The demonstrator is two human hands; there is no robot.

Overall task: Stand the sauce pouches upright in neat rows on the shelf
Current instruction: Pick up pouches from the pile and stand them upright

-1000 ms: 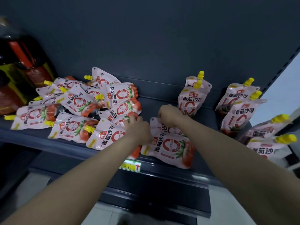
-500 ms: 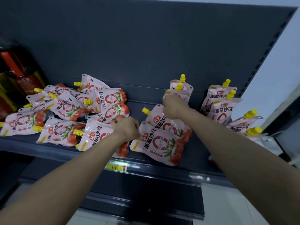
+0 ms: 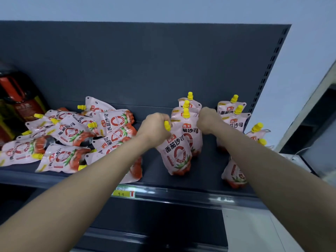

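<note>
Whereas both pouches lay flat near the shelf front half a second ago, I now have them lifted onto their bases in the middle row. That makes two more standing, though neither is released yet. My left hand (image 3: 156, 128) is closed around the spout end of the front pouch (image 3: 177, 155); its yellow cap peeks out beside my fingers. The pouch leans a little left at the top, and I cannot tell whether its base sits fully on the shelf (image 3: 200, 171). My right hand (image 3: 207, 122) is curled at the top right corner of the second pouch (image 3: 192, 135) and seems to pinch it there. This one stands straighter, just behind the front pouch and touching it, with the back pouches (image 3: 189, 104) close behind again. So both pouches hang or stand directly below my fists, between my two wrists. To my right another row (image 3: 231, 117) is upright, partly hidden by my forearm. To my left the heap (image 3: 72, 139) lies flat and jumbled, so I judge most of the job remains.
</note>
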